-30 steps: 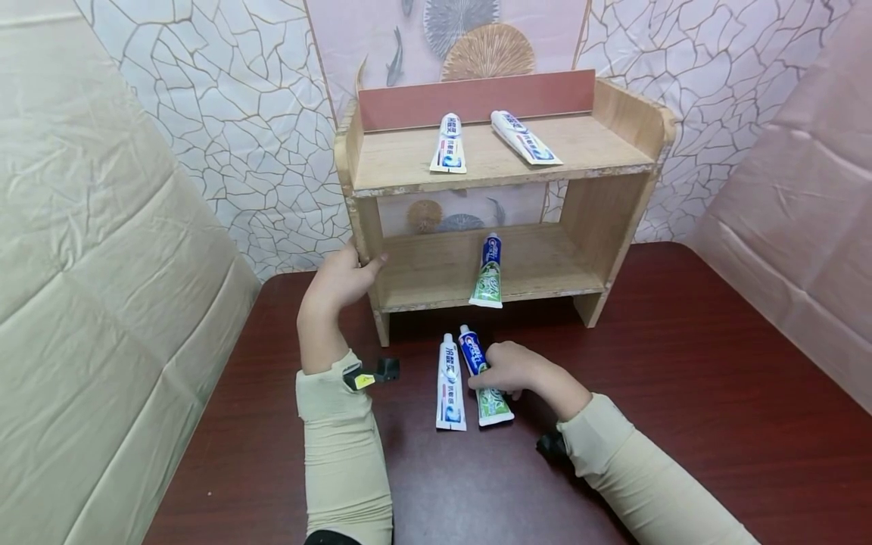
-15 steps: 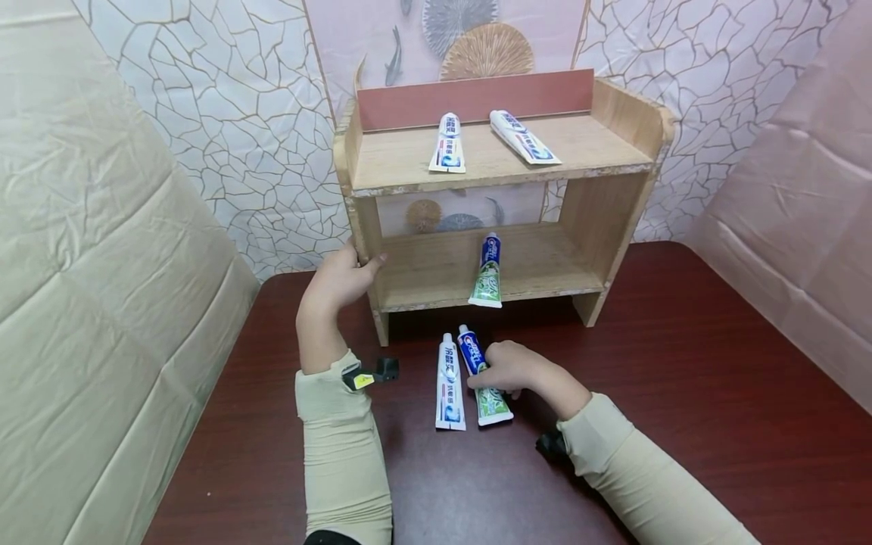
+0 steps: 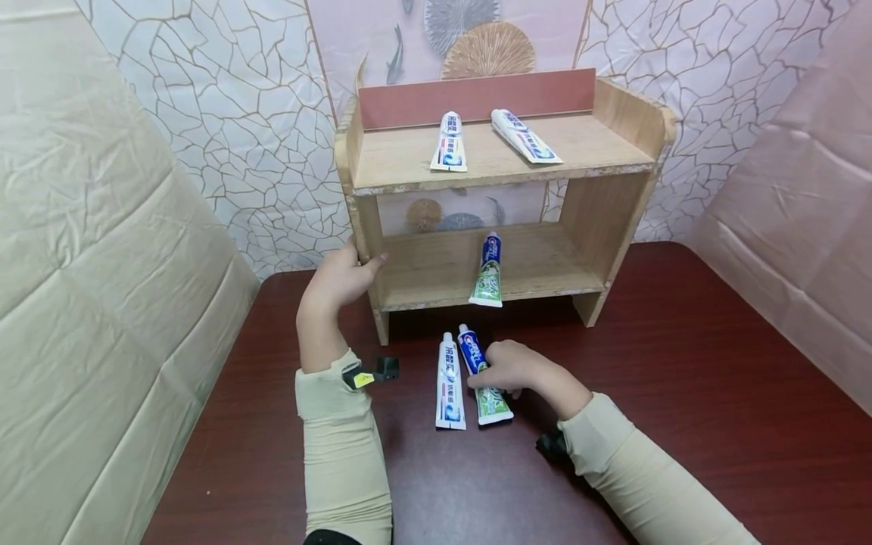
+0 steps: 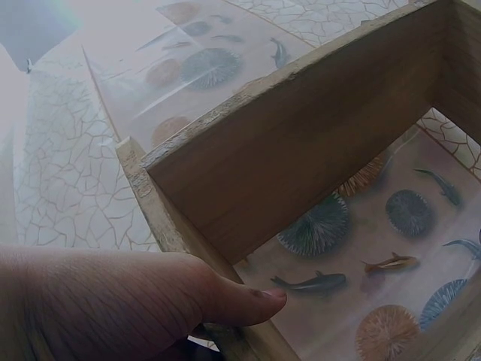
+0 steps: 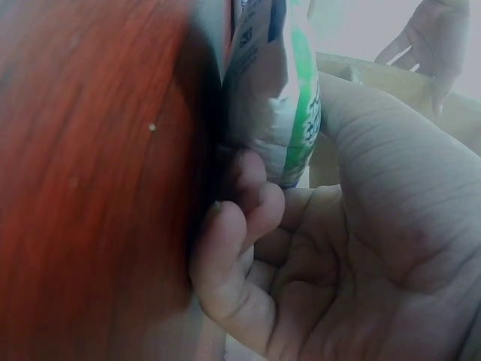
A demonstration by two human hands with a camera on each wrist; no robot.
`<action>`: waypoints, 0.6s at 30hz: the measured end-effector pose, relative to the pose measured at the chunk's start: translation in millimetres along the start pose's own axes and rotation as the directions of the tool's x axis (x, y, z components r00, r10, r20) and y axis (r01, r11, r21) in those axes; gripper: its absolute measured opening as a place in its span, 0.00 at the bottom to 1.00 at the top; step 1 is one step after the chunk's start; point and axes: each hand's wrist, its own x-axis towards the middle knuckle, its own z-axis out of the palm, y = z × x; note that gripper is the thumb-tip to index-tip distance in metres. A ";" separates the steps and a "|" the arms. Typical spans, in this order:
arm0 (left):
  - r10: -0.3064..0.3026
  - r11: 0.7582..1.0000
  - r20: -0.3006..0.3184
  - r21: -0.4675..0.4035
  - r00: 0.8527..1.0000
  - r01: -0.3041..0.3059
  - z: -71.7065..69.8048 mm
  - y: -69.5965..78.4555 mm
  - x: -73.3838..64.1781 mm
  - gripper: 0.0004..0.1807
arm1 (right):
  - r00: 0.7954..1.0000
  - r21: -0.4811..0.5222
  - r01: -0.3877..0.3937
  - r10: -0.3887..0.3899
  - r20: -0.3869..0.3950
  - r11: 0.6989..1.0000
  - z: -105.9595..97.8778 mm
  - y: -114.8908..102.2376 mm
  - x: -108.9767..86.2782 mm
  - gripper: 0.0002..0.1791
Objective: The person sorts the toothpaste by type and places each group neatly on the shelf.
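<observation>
My left hand (image 3: 338, 278) grips the left side panel of a small wooden shelf (image 3: 422, 182); in the left wrist view the thumb (image 4: 244, 301) lies across the panel's front edge. My right hand (image 3: 521, 371) holds a blue and green toothpaste tube (image 3: 493, 405) low over the table, cap toward the shelf. In the right wrist view its fingers curl against the underside of that tube (image 5: 270, 98), close to the tabletop. Just left of it lies a white toothpaste tube (image 3: 450, 386).
Two white toothpaste tubes, one on the left (image 3: 449, 144) and one on the right (image 3: 524, 138), lie on the upper board. Another blue and green tube (image 3: 487, 276) sits on the lower board, its end over the front edge. The dark red table (image 3: 681, 363) runs beneath.
</observation>
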 end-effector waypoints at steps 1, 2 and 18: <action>0.000 1.000 0.003 -0.002 1.000 0.000 0.3 -0.6 0.2 0.35 | 1.000 -0.002 0.000 0.000 0.001 1.000 0.0 0.0 0.2 0.20; -0.001 1.000 0.007 -0.005 1.000 0.001 0.7 -1.4 0.4 0.35 | 1.000 -0.005 -0.002 0.002 0.002 1.000 -0.1 0.0 0.3 0.20; -0.030 0.999 0.058 -0.020 0.998 0.031 1.8 -8.5 5.7 0.35 | 1.000 -0.016 0.004 -0.003 0.008 1.000 0.7 3.0 4.5 0.22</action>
